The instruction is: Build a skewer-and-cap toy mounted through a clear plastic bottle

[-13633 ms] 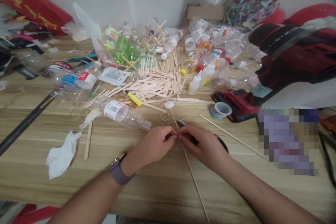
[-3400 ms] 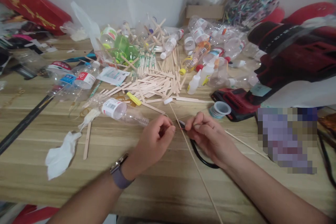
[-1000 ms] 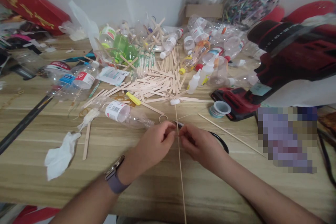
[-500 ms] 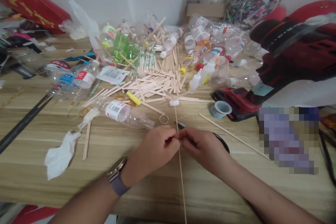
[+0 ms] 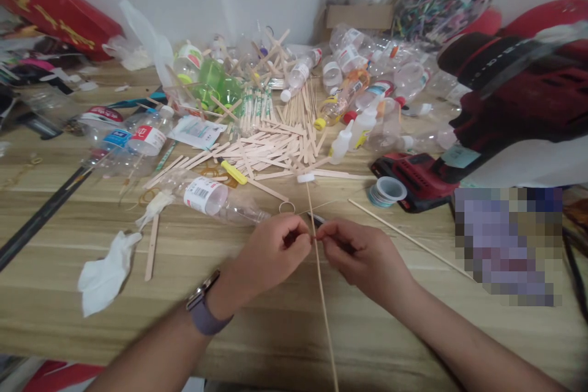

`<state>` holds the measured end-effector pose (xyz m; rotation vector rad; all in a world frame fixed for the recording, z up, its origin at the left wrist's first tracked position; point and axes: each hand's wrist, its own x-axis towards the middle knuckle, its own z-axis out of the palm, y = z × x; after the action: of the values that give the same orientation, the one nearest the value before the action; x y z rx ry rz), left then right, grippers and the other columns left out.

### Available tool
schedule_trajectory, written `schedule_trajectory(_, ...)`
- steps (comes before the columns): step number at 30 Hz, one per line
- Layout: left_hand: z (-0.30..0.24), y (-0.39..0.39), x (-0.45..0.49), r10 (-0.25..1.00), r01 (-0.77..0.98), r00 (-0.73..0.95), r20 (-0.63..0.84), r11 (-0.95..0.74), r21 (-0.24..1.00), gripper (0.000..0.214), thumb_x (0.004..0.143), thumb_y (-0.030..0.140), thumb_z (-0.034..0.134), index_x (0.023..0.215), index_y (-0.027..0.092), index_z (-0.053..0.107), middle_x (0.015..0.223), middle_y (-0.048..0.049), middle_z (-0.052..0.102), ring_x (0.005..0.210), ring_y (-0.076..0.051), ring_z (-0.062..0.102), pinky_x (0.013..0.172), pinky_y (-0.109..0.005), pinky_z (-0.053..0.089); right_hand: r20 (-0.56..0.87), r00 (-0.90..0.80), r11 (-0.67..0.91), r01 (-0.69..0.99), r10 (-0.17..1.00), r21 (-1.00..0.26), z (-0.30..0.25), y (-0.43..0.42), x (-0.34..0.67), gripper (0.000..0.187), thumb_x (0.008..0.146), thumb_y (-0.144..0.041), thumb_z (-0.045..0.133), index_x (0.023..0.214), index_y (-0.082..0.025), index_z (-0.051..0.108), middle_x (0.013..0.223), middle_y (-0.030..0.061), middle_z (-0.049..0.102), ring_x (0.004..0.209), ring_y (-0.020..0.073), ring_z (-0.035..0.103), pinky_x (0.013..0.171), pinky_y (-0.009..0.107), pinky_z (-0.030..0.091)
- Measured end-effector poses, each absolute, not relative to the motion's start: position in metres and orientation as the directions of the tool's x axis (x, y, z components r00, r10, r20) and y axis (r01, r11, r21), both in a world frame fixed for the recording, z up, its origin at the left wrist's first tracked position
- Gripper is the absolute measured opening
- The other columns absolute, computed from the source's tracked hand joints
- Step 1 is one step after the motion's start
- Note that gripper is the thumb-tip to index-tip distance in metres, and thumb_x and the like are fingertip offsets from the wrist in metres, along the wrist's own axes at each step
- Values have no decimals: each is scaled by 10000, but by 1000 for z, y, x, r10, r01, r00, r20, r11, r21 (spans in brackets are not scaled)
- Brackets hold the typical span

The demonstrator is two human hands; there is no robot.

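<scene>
A long, thin bamboo stick [image 5: 324,306] runs up the middle of the table between my hands, a white bottle cap [image 5: 305,178] at its far end. My left hand [image 5: 280,251] is closed, thumb and finger pinched at the stick. My right hand [image 5: 367,254] pinches from the other side, its fingertips right beside the stick. Something small and reddish shows between the fingertips, too small to name. Just beyond them lies a dark metal tool [image 5: 316,218], mostly covered by my right hand. Near my left knuckles are a ring [image 5: 287,207] and a clear plastic bottle [image 5: 214,197].
A red and black power drill [image 5: 496,98] stands at the right, beside a spool [image 5: 386,191]. Craft sticks [image 5: 271,150] and several plastic bottles fill the back. A yellow-handled tool [image 5: 234,171], another thin stick [image 5: 408,237] and a crumpled tissue [image 5: 108,272] lie around my hands.
The stick's near end has swung slightly right. My right hand has shifted a little right, its fingertips slightly apart from my left hand's. The tool's black handle loop no longer shows.
</scene>
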<state>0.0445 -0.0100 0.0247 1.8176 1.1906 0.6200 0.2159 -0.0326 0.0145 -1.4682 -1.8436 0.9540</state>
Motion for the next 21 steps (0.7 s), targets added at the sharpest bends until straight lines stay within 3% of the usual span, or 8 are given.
schedule_trajectory(4, 23, -8, 45, 908, 447, 405, -108, -94, 890, 139, 784, 199, 486, 678, 179, 573, 657, 29, 570, 647, -128, 499, 587, -235, 357, 68, -233, 199, 605, 970, -771, 14, -32, 216, 177, 789, -174, 474, 790, -220, 645, 427, -78, 491, 351, 90, 426, 400, 206, 313)
schedule_trajectory(11, 19, -9, 47, 908, 519, 355, -222, 6, 855, 122, 752, 223, 545, 657, 167, 599, 612, 33, 571, 594, -121, 489, 539, -227, 334, 243, -357, 431, 736, 902, -522, 2, -34, 217, 226, 807, -142, 466, 850, -207, 679, 636, 7, 711, 491, 136, 622, 488, 223, 380)
schedule_trajectory(15, 20, -10, 48, 906, 580, 357, -230, -22, 814, 121, 743, 215, 535, 665, 164, 611, 607, 26, 568, 585, -122, 477, 535, -235, 319, 228, -386, 448, 764, 894, -465, -1, -34, 216, 233, 807, -121, 460, 857, -202, 673, 644, 23, 729, 531, 165, 671, 484, 233, 371)
schedule_trajectory(21, 21, -12, 48, 899, 656, 371, -234, -75, 751, 153, 765, 225, 501, 651, 174, 589, 612, 12, 572, 578, -134, 480, 532, -254, 294, 159, -386, 412, 768, 909, -490, -2, -33, 216, 208, 802, -141, 469, 855, -217, 655, 659, 8, 729, 528, 163, 663, 491, 229, 365)
